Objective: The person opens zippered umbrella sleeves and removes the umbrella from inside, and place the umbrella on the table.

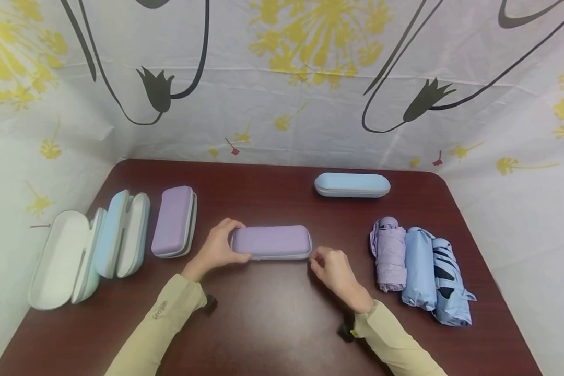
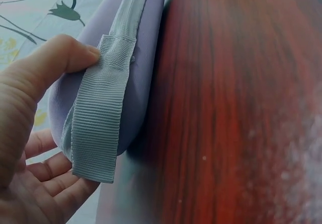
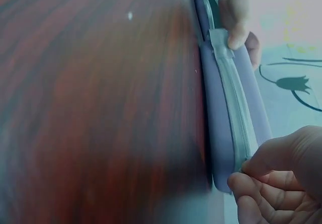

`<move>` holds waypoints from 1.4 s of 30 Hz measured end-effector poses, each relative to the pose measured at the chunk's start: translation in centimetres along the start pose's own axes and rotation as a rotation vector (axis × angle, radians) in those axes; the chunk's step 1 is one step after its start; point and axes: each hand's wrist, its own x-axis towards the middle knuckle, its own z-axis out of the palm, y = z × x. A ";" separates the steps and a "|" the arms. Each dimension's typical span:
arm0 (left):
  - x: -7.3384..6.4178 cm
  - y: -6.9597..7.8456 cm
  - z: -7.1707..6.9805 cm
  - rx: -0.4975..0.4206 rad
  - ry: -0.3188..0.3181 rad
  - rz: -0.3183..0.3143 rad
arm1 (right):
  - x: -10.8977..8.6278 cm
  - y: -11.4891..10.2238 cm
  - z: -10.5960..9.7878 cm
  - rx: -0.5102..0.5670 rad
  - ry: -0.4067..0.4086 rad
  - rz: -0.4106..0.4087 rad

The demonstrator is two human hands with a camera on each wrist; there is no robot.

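A purple zip case [image 1: 271, 241] with a grey zipper lies lengthwise in the middle of the table. My left hand [image 1: 220, 244] holds its left end, the thumb on the near side and the other fingers round the far side. In the left wrist view, that thumb presses beside a grey ribbon tab [image 2: 98, 108] at the end of the zipper. At the case's near right corner, my right hand [image 1: 333, 269] pinches the zipper pull between thumb and forefinger. The fingertips [image 3: 249, 168] mostly hide the pull in the right wrist view.
On the left stand another purple case [image 1: 173, 222], a partly open blue case [image 1: 110, 237] and a wide-open white-lined case [image 1: 58, 261]. A blue case [image 1: 352, 184] lies at the back. Folded umbrellas, one purple [image 1: 391, 258] and two blue [image 1: 419, 271], lie on the right.
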 end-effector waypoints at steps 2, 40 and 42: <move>0.0 0.1 0.0 0.006 0.003 -0.005 | 0.0 -0.3 0.1 -0.006 -0.011 0.015; -0.1 0.1 0.1 0.007 0.012 0.003 | 1.7 -6.7 5.1 -0.002 -0.019 -0.059; -0.1 0.1 0.1 0.006 0.011 0.002 | 1.8 -7.0 5.3 -0.001 -0.035 -0.057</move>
